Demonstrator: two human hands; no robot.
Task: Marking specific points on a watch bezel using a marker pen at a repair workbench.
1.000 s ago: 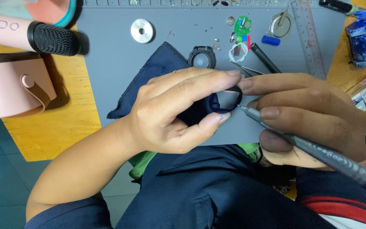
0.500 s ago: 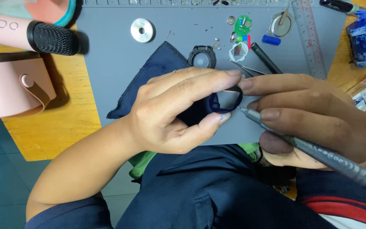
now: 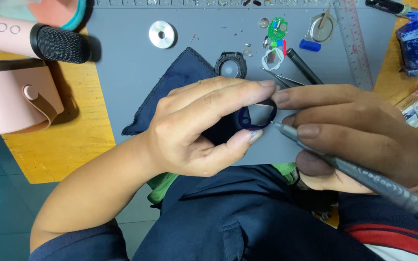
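Observation:
My left hand [image 3: 204, 125] pinches a small dark blue watch case [image 3: 256, 116] between fingertips and thumb, just above the grey work mat [image 3: 122, 72]. My right hand [image 3: 354, 135] steadies the case with its index finger and holds a grey screwdriver [image 3: 354, 171]; the tool's tip touches the case's right edge. A dark blue cloth [image 3: 175, 92] lies on the mat under my left hand.
On the mat lie a black round watch ring [image 3: 231, 65], a silver disc [image 3: 161, 34], a green circuit board [image 3: 277, 28], tweezers [image 3: 281, 78], a black pen-like tool [image 3: 303, 65] and a ruler [image 3: 356, 43]. A pink microphone [image 3: 30, 38] and pink case [image 3: 10, 96] sit left.
The watch case has turned slightly in my left fingers, so its open ring now shows. Both hands stay in about the same place.

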